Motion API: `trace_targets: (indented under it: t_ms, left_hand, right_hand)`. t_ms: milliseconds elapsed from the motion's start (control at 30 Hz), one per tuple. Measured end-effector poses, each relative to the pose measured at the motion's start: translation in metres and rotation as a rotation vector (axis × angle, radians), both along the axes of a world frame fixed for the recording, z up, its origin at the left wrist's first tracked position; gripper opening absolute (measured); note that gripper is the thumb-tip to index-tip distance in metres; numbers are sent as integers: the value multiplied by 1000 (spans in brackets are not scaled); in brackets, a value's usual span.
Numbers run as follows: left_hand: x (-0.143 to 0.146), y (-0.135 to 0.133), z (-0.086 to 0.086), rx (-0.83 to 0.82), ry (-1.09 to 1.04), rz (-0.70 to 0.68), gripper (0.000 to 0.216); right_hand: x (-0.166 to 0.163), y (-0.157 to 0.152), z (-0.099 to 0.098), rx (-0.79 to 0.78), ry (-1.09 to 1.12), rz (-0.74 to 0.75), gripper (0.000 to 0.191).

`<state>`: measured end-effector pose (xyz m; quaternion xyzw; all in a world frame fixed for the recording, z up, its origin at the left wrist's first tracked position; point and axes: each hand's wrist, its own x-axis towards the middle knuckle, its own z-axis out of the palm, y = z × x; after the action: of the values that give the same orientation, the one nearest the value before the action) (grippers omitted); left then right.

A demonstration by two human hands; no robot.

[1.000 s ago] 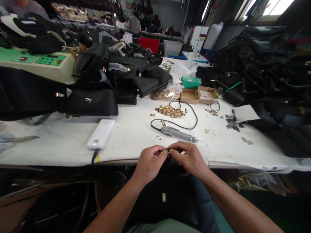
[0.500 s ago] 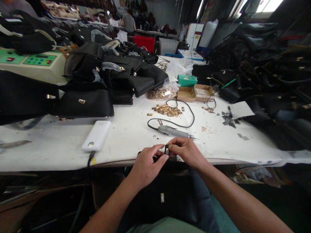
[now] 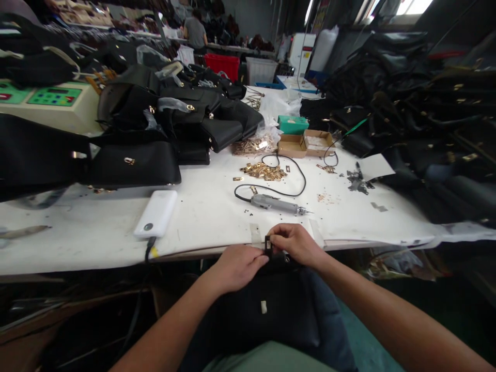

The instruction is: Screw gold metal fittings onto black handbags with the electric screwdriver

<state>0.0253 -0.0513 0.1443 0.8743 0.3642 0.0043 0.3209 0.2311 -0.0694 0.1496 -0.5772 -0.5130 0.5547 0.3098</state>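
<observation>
A black leather bag lies across my lap, with a small metal clasp piece on its front. My right hand is closed, thumb and fingers pinching a small dark tab with a rectangular opening. My left hand is closed at the lower end of that tab, on the black leather of the bag's flap; its fingertips are partly hidden. Just beyond my hands, a grey electric screwdriver lies on the table, its bit pointing right.
Gold metal plates lie piled on the white table, with small cardboard boxes behind. A white power bank sits left. Black bags are stacked left, more at right. A person is at the back.
My view has shifted slightly. Both hands have come down a little towards the bag, and my left fingers have folded in closer. The tab now stands more upright between my hands.
</observation>
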Motion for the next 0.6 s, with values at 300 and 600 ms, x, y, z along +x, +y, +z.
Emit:
trace_targets:
  t_ms: [300,600]
  left_hand:
    - [14,-25,-35,294,-107,462,9]
    - [17,-9,-35,594,-153,375,10]
  right_hand:
    - [-4,25,-27,-108,-27,-55,10]
    - [-2,44,-29,-105,-157,-53,11]
